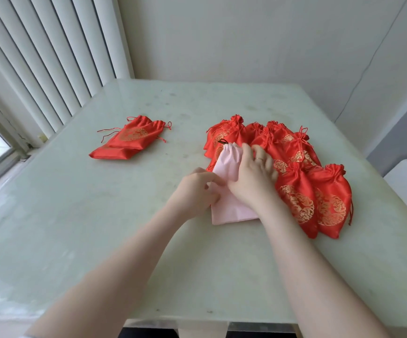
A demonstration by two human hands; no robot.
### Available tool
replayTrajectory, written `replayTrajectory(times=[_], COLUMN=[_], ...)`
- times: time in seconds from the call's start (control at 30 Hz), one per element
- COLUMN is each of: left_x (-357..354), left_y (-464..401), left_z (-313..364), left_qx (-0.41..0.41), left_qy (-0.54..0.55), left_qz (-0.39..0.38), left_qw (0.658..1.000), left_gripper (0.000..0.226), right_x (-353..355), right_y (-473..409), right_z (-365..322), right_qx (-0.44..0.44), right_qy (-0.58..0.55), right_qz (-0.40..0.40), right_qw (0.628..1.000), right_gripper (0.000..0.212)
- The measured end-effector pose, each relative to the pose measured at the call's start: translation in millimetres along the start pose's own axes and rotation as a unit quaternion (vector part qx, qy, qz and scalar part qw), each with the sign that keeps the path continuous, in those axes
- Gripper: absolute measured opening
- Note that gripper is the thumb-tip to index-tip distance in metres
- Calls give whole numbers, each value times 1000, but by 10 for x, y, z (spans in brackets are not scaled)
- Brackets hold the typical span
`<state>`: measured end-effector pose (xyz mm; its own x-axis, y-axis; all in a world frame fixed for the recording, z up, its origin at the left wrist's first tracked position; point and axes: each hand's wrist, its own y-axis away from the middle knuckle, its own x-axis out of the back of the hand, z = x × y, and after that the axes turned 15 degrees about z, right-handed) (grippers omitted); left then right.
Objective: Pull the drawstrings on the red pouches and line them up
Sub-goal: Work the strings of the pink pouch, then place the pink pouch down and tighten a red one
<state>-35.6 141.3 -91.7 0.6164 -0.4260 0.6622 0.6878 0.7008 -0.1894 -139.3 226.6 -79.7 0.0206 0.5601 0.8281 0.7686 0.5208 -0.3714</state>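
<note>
At table [100, 240] centre: left hand [195, 189] pinches pink pouch [231, 208]; right hand [253, 176], fingers spread, presses it, hiding cinched red pouches [295, 181] at 3 o'clock.

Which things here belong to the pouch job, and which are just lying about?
Job:
cinched red pouches, in a row on the right
uncinched red pouches, stacked on the left
left hand
right hand

Lying about:
pink pouch, under both hands
blinds

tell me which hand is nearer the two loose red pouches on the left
Left. The left hand grips the pink pouch's edge, on the side towards the loose pouches; the right hand lies farther right.
</note>
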Motion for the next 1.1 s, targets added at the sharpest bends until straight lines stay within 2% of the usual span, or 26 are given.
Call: replayTrajectory(times=[0.1,0.17,0.27,0.4,0.57,0.73,0.9,1.0,1.1], left_x=[95,172,311,460,673,679,672,663,624], left_y=[-77,-154,-308,-553,-945,-1163,-1296,-1277,-1157], left_z=[-29,-78,-222,-508,-805,-939,-943,-958,-890], left_qx=[-5,11,36,8,42,52,66,57,27], left_qy=[37,36,-2,-92,-234,-309,-327,-302,-242], left_qz=[62,97,117,146,180,183,169,202,236], left_qw=[997,995,992,985,954,932,927,930,941], left_gripper=[18,24,29,26,33,28,25,24,24], right_x=[-15,-55,-167,-358,-637,-758,-849,-846,-827], right_y=[-41,-77,-128,-243,-514,-610,-643,-648,-625], right_z=[-150,-264,-494,-740,-1022,-1071,-980,-932,-934], right_qx=[44,83,130,173,118,73,43,21,-40], right_qy=[-66,-89,-87,-55,-106,-128,-141,-181,-257], right_qz=[76,116,112,85,-6,-40,-58,-69,-85], right_qw=[994,986,981,980,987,988,987,981,962], right_gripper=[52,36,24,22,20,20,21,22,18])
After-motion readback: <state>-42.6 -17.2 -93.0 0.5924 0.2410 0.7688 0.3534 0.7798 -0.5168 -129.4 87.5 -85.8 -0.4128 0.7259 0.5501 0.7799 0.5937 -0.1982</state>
